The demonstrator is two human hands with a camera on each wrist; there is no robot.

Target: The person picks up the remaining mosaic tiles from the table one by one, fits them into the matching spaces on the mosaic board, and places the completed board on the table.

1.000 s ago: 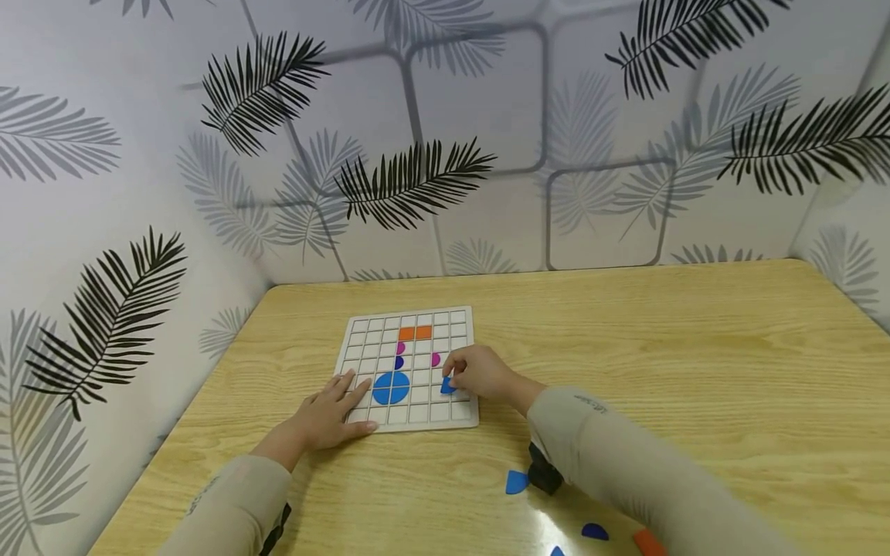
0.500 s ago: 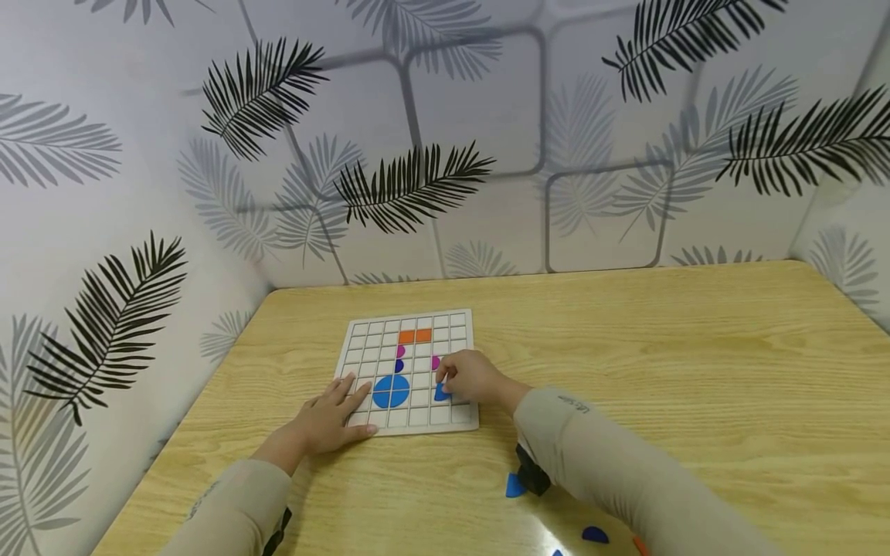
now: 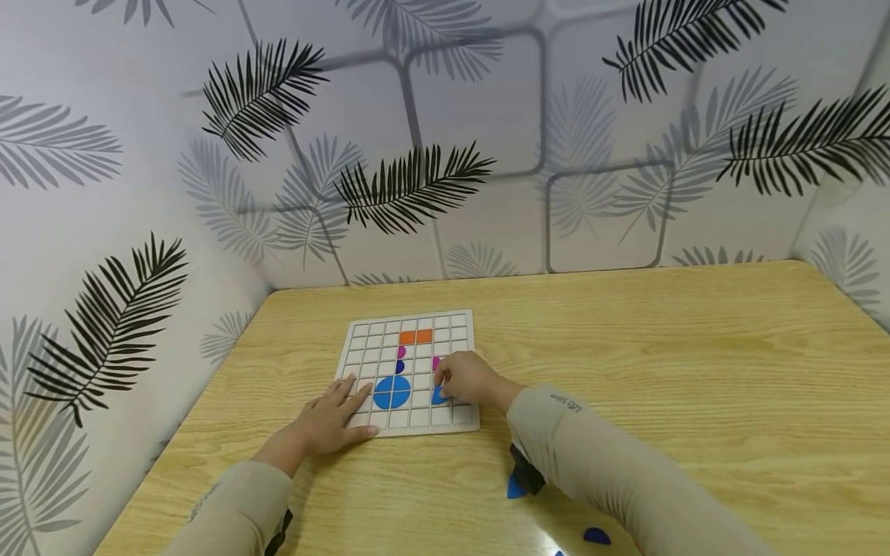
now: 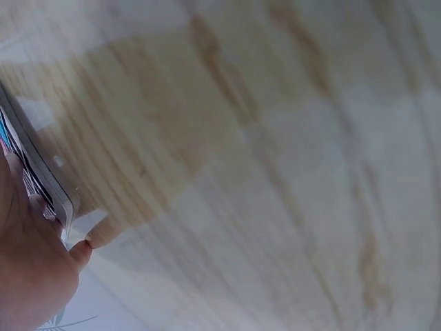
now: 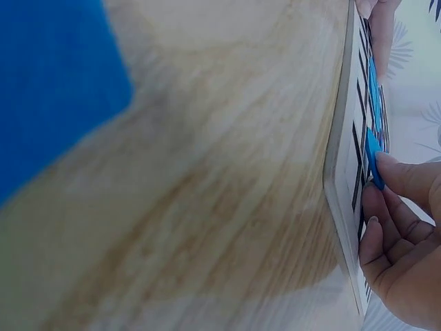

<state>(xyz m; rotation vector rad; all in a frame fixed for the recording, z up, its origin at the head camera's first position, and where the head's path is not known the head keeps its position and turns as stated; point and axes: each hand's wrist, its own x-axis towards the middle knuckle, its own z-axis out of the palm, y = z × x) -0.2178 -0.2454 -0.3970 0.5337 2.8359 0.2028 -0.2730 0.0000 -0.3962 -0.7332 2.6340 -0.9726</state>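
Observation:
A white grid board (image 3: 396, 423) lies on the table. My left hand (image 3: 327, 421) rests on its left front corner with fingers spread. My right hand (image 3: 470, 378) pinches a blue quarter-circle piece (image 3: 438, 395) over the board's right side; the right wrist view shows thumb and fingers on this blue piece (image 5: 373, 155), right at the grid. Set on the board are a blue circle of quarter pieces (image 3: 392, 392), two orange squares (image 3: 416, 337), a dark blue half circle (image 3: 399, 367) and a magenta half circle (image 3: 401, 352). Another magenta piece (image 3: 436, 362) is partly covered by my right hand.
Another blue piece (image 3: 514, 488) lies on the table (image 3: 626, 347) by my right wrist, beside the black wrist camera (image 3: 527, 471). A dark blue half circle (image 3: 596, 535) lies near the front edge of view. A patterned wall (image 3: 487, 224) stands behind the table.
My right hand has moved slightly left and lower over the board with the blue quarter-circle piece. The left hand has stayed on the board's corner.

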